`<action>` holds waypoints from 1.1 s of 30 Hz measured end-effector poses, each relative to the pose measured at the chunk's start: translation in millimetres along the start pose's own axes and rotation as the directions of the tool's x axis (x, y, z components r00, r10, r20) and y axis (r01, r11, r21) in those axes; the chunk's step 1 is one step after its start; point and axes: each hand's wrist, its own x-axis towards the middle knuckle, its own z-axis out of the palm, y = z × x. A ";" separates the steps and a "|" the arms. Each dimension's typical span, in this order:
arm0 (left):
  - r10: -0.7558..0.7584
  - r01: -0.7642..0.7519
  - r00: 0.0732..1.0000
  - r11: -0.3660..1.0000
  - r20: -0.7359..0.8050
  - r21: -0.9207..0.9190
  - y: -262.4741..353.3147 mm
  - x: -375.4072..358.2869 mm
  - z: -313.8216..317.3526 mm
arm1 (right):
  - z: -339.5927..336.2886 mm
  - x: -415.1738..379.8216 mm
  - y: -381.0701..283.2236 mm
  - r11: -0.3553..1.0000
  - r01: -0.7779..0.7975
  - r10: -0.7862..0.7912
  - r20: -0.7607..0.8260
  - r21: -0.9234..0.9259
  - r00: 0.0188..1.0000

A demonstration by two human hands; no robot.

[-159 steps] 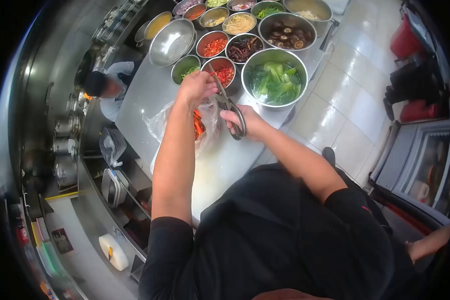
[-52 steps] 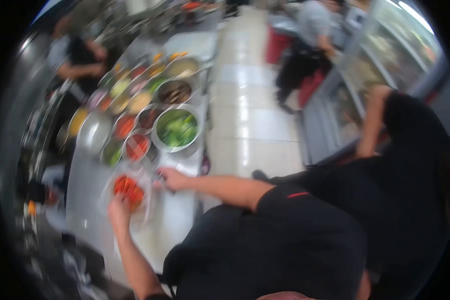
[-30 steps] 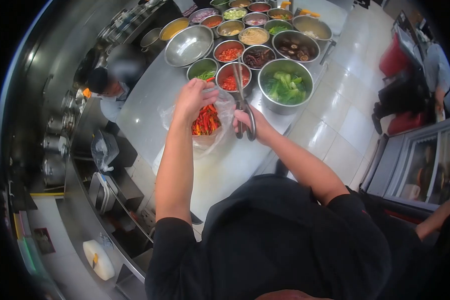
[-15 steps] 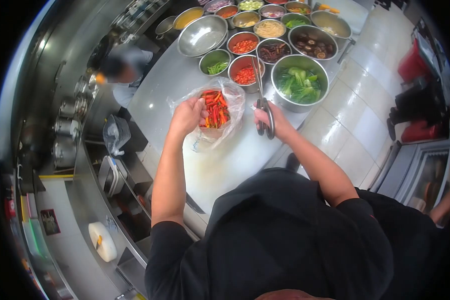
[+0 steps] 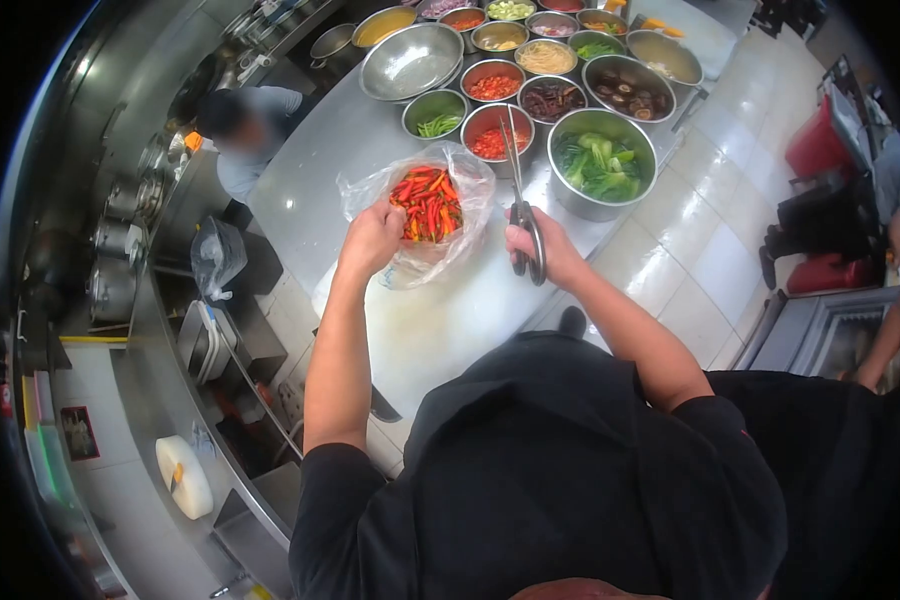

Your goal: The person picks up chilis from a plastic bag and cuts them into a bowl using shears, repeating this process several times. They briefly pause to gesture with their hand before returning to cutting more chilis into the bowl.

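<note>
My right hand (image 5: pixel 545 248) is closed around the dark handles of a pair of scissors (image 5: pixel 516 190), whose long metal blades point away from me, slightly apart. Fingers curled, my left hand (image 5: pixel 372 240) rests at the left side of a clear plastic bag (image 5: pixel 470 205). Red and orange chili peppers (image 5: pixel 432 205) fill the open bag beside its fingertips. What those fingers pinch is hidden. Just beyond the scissors stand a metal bowl of chopped red peppers (image 5: pixel 492 142) and a larger pot of leafy greens (image 5: pixel 602 170). A white cutting board (image 5: pixel 430 340) lies in front of me.
Metal bowls of ingredients crowd the far end of the steel table (image 5: pixel 310 190), including mushrooms (image 5: pixel 630 95), dried chilies (image 5: pixel 550 100) and green strips (image 5: pixel 438 124). A wide metal bowl (image 5: pixel 410 62) sits there too. Another person (image 5: pixel 250 140) is at the left, and a person's forearm (image 5: pixel 882 345) shows at right.
My left hand has drawn back to the left from over the chili peppers, showing more of them. My right hand still holds the scissors in nearly the same place. The view has shifted slightly.
</note>
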 end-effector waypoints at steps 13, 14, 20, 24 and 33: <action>0.072 -0.072 0.997 0.986 -0.007 -0.152 -4.7 -5.5 16.4 | 15.7 -19.2 5.7 0.997 0.021 -0.017 0.051 -0.069 0.999; 0.115 -0.116 0.993 0.992 -0.032 -0.056 -4.3 -4.4 18.5 | 16.5 -19.3 5.9 0.998 0.019 -0.017 0.044 -0.061 0.999; 0.309 -0.284 0.951 0.893 -0.017 0.349 -2.4 9.3 30.3 | 19.0 -18.7 4.3 0.999 0.011 -0.010 0.043 -0.030 0.999; 0.250 -0.247 0.968 0.925 0.024 0.289 10.1 5.8 27.1 | 15.1 -19.2 8.2 1.000 0.014 -0.013 0.045 -0.017 0.999; 0.252 -0.261 0.965 0.875 0.076 0.409 7.2 19.2 41.4 | 8.1 -4.8 39.5 0.978 0.052 -0.065 -0.053 -0.203 0.996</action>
